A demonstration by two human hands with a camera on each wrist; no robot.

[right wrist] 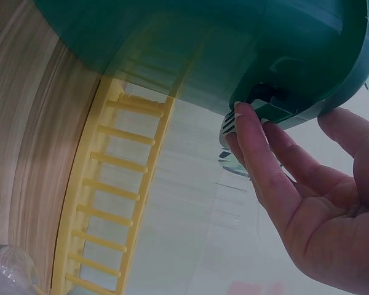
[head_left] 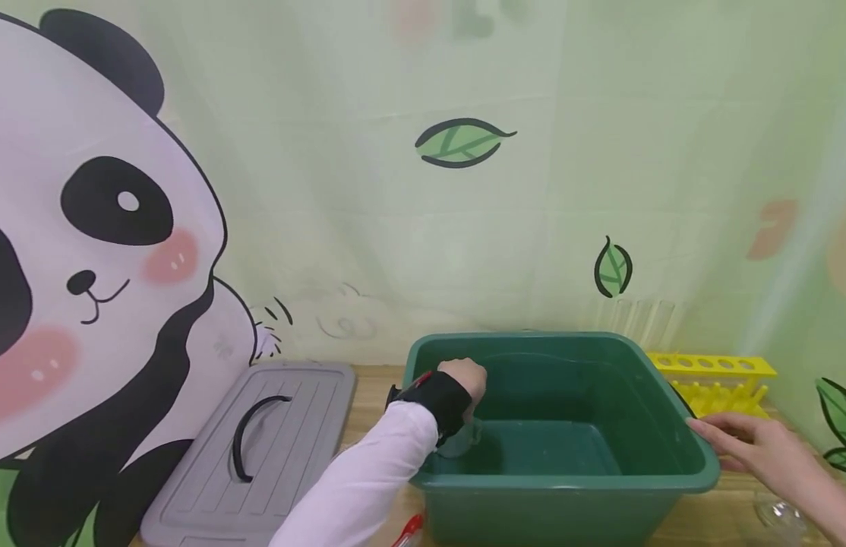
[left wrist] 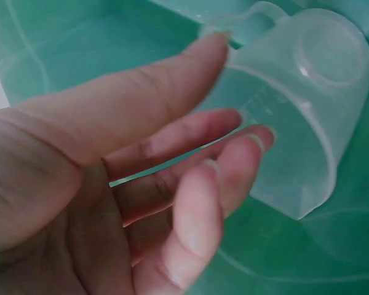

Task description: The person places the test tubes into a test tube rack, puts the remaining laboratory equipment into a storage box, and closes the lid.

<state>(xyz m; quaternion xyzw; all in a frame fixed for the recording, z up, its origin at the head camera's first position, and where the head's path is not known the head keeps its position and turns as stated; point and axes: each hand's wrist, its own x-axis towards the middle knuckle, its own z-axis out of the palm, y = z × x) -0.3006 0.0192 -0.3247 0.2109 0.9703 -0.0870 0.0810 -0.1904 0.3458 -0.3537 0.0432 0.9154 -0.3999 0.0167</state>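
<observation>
A green plastic bin [head_left: 560, 482] stands in front of me. My left hand [head_left: 464, 377] reaches down inside its left part, with a black strap around the wrist. In the left wrist view, a clear plastic measuring jug [left wrist: 323, 80] with a handle lies tipped over inside the bin. The left fingers [left wrist: 197, 209] are loosely bent at its mouth, and the thumb overlaps its handle in this view. My right hand [head_left: 754, 444] holds the bin's right side, thumb at the rim and fingertips [right wrist: 243, 117] under it by a black handle [right wrist: 264, 93].
A grey lid [head_left: 296, 448] with a black handle lies left of the bin. Right of it stands a yellow test-tube rack [head_left: 713, 365] with several clear tubes [head_left: 643, 323]. A clear glass vessel [head_left: 781, 515] sits near my right forearm. A red-tipped object [head_left: 411, 526] lies at the bin's front.
</observation>
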